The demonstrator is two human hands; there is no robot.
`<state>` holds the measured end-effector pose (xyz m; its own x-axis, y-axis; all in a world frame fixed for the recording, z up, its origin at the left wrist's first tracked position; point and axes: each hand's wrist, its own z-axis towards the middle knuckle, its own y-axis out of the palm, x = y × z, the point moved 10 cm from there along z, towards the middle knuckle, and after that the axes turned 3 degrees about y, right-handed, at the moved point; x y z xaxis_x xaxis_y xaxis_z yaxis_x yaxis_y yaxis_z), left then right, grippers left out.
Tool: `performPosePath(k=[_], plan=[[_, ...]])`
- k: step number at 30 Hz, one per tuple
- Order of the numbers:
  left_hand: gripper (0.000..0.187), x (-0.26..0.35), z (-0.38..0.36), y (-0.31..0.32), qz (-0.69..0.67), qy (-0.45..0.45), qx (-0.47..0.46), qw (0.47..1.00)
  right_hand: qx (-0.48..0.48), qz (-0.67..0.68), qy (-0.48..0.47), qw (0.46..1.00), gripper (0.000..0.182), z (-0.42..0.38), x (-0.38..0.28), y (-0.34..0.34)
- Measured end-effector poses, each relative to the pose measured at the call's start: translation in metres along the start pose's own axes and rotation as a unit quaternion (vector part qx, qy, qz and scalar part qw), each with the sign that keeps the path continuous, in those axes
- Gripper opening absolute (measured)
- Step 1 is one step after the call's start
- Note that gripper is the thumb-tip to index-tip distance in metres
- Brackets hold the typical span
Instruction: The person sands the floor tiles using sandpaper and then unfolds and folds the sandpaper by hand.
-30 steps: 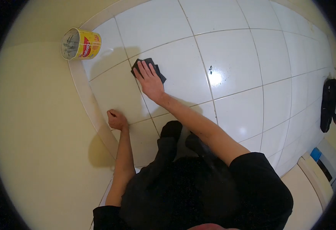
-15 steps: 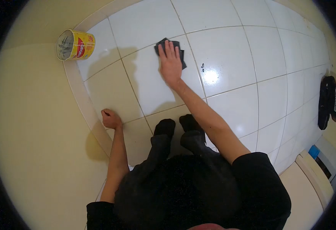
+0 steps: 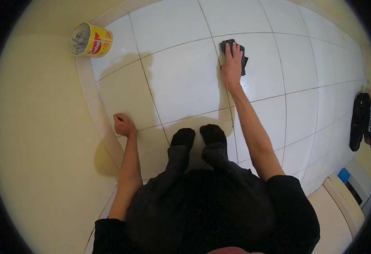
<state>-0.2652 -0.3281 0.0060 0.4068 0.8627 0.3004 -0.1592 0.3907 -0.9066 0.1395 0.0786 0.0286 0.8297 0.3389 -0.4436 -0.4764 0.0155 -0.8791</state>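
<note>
My right hand (image 3: 232, 70) presses a folded black cloth (image 3: 244, 63) against the white tiled floor (image 3: 189, 80). Its fingers lie stretched over the cloth, whose edges stick out beyond the fingertips and on the right side. Whatever lies beneath the cloth and palm is hidden. At the left, my left hand (image 3: 124, 125) is closed in a fist, resting on the tiles close to the wall's skirting.
A yellow and red printed tub (image 3: 98, 41) stands in the far left corner by the skirting (image 3: 86, 84). My socked feet (image 3: 213, 134) are on the tiles between my arms. Black items (image 3: 360, 120) lie along the right wall, with pale furniture (image 3: 342, 203) at the lower right.
My right hand has slid the cloth to the right, across a grout line onto the neighbouring tile. Dark marks visible there before no longer show. The left fist stays put.
</note>
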Motion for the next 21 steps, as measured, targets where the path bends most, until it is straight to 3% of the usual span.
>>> performPosePath(k=[2, 8, 12, 16, 21], plan=[[0.031, 0.002, 0.000, -0.002, -0.003, 0.007, 0.010, 1.000, -0.016, 0.103, 0.037, 0.994, 0.067, 0.002, 0.004, -0.018], [0.031, 0.002, 0.001, -0.001, 0.008, -0.006, -0.012, 1.000, 0.022, 0.114, -0.094, 0.989, 0.068, -0.018, -0.063, -0.075], [0.031, -0.001, 0.001, 0.001, 0.020, -0.002, -0.012, 1.000, -0.071, 0.091, -0.183, 0.976, 0.073, -0.066, -0.128, -0.053], [0.031, 0.006, 0.001, -0.005, 0.009, -0.010, -0.007, 1.000, -0.200, 0.068, -0.279, 0.937, 0.064, -0.150, -0.176, 0.033], [0.031, -0.001, 0.002, 0.001, 0.005, -0.006, -0.010, 1.000, -0.221, 0.092, -0.392, 0.888, 0.061, -0.170, -0.204, 0.078]])
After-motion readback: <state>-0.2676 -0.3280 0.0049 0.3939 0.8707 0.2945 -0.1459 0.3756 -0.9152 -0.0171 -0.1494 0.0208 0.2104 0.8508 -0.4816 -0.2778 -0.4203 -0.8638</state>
